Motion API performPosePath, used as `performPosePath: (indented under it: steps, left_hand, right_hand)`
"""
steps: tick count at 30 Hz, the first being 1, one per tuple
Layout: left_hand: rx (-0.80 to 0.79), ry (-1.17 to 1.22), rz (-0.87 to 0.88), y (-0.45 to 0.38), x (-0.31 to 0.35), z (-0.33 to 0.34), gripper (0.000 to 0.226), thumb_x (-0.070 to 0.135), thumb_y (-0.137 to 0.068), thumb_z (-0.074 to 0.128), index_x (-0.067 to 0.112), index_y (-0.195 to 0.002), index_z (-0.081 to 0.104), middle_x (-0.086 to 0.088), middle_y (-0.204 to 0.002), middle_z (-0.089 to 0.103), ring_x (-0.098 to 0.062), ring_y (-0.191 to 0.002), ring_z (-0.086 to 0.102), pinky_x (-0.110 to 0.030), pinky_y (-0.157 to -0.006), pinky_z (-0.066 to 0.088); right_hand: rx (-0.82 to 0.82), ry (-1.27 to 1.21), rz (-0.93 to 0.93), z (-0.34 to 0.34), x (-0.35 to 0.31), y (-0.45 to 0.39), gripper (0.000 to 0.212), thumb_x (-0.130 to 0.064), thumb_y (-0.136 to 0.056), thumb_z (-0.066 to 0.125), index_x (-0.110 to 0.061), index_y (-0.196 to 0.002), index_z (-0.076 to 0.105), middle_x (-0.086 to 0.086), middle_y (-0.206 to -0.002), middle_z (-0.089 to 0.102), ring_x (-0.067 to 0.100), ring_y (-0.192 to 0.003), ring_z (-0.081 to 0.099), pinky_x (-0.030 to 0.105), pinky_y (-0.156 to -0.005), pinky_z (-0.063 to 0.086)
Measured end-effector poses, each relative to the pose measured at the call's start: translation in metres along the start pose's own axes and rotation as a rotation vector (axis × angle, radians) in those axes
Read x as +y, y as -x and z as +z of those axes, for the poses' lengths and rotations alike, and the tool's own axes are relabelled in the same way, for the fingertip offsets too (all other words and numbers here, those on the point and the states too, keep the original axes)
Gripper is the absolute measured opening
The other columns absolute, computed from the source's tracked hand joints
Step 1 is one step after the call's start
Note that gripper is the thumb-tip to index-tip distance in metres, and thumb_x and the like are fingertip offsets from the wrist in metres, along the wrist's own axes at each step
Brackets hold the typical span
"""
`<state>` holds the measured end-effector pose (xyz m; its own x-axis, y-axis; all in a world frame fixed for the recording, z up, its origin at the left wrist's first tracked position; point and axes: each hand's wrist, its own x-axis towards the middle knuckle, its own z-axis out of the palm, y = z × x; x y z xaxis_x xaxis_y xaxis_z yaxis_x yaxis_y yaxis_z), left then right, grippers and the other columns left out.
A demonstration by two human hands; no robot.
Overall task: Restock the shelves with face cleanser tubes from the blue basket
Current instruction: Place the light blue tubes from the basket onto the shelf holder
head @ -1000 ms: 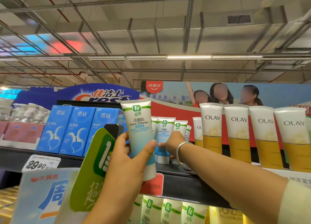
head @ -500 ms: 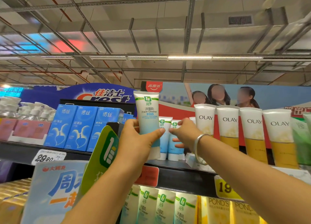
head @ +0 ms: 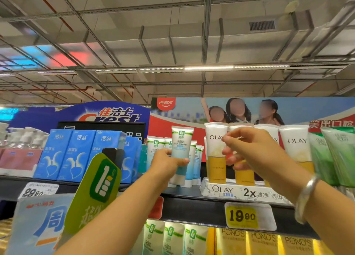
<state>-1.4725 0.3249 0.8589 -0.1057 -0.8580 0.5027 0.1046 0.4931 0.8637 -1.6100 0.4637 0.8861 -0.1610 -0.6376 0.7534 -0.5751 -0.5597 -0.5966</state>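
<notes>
Right hand (head: 247, 149) now away from shelf, fingers loosely curled, empty; left hand (head: 165, 163) round smooth cleanser tube (head: 180, 149).

Both arms are raised and extended forward, forearms bare. Left hand (head: 169, 161): fingers and thumb wrapped around the middle of a face cleanser tube (head: 180, 153), which is held upright, cap end down. Right hand (head: 249, 151): lifted at about the same height, well clear of the left, fingers loosely curled, nothing in its grasp. A silver bangle (head: 305, 199) circles the right wrist.
</notes>
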Motion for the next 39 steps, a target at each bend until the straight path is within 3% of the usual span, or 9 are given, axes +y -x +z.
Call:
performPosePath:
  steps: [2,4,6,11,16,26,32,39]
  left_hand:
    - [-0.027,-0.105,0.003,-0.005,-0.004,0.007,0.033,0.01,-0.077,0.073,0.009,-0.106,0.057,-0.007,-0.106,0.062,-0.017,-0.088,0.057,-0.025,-0.061,0.047]
    - [-0.051,-0.171,-0.005,-0.011,-0.006,0.013,0.041,0.012,-0.077,0.073,0.007,-0.114,0.057,-0.007,-0.115,0.062,-0.02,-0.099,0.057,-0.029,-0.078,0.049]
    - [-0.078,-0.204,-0.014,-0.016,-0.004,0.017,0.041,0.013,-0.078,0.072,0.006,-0.115,0.057,-0.009,-0.119,0.062,-0.022,-0.104,0.057,-0.031,-0.085,0.047]
    - [-0.091,-0.313,-0.013,-0.026,-0.002,0.026,0.031,0.016,-0.076,0.075,0.012,-0.1,0.055,-0.01,-0.117,0.063,-0.021,-0.1,0.058,-0.033,-0.083,0.049]
    - [-0.017,-0.604,0.044,-0.026,-0.006,0.028,0.037,0.029,-0.071,0.079,0.012,-0.088,0.051,-0.01,-0.105,0.064,-0.025,-0.098,0.062,-0.038,-0.083,0.055]
    - [0.025,-0.822,0.065,-0.036,-0.018,0.028,0.052,0.036,-0.069,0.08,0.007,-0.105,0.056,-0.009,-0.111,0.063,-0.024,-0.101,0.061,-0.035,-0.084,0.054]
    - [0.006,-0.873,0.03,-0.044,-0.024,0.027,0.041,0.037,-0.07,0.079,0.013,-0.087,0.051,-0.012,-0.1,0.066,-0.027,-0.093,0.066,-0.036,-0.079,0.057]
    - [0.041,-0.957,0.069,-0.046,-0.021,0.035,0.043,0.041,-0.071,0.076,0.013,-0.095,0.053,-0.007,-0.096,0.062,-0.026,-0.09,0.063,-0.036,-0.075,0.054]
  right_hand:
    - [0.021,-0.032,0.019,-0.012,0.007,0.008,0.008,-0.02,-0.09,0.056,-0.016,-0.087,0.062,0.003,-0.068,0.066,0.008,-0.047,0.059,0.021,-0.046,0.05]
    - [0.033,-0.077,0.035,-0.022,0.014,0.015,0.008,-0.021,-0.089,0.057,-0.016,-0.087,0.064,0.001,-0.062,0.067,0.008,-0.046,0.061,0.023,-0.045,0.049]
    - [0.041,-0.11,0.041,-0.031,0.021,0.021,0.009,-0.021,-0.087,0.059,-0.016,-0.085,0.065,0.001,-0.06,0.068,0.01,-0.047,0.061,0.024,-0.046,0.051]
    - [0.061,-0.16,0.066,-0.045,0.035,0.028,0.009,-0.021,-0.084,0.06,-0.014,-0.084,0.066,0.003,-0.06,0.068,0.014,-0.047,0.062,0.025,-0.045,0.051]
    - [0.056,-0.154,0.078,-0.053,0.047,0.028,0.015,-0.028,-0.077,0.062,-0.015,-0.084,0.068,0.004,-0.063,0.07,0.015,-0.048,0.064,0.022,-0.042,0.048]
    - [0.028,-0.164,0.091,-0.041,0.054,0.023,0.011,-0.02,-0.085,0.06,-0.013,-0.083,0.067,0.004,-0.06,0.068,0.016,-0.049,0.062,0.027,-0.048,0.05]
    - [0.02,-0.177,0.091,-0.041,0.054,0.025,0.011,-0.018,-0.087,0.059,-0.01,-0.085,0.066,0.003,-0.059,0.067,0.015,-0.048,0.061,0.024,-0.045,0.049]
    - [0.034,-0.194,0.1,-0.048,0.054,0.028,0.009,-0.016,-0.087,0.059,-0.01,-0.084,0.065,0.003,-0.057,0.066,0.015,-0.047,0.06,0.023,-0.043,0.048]
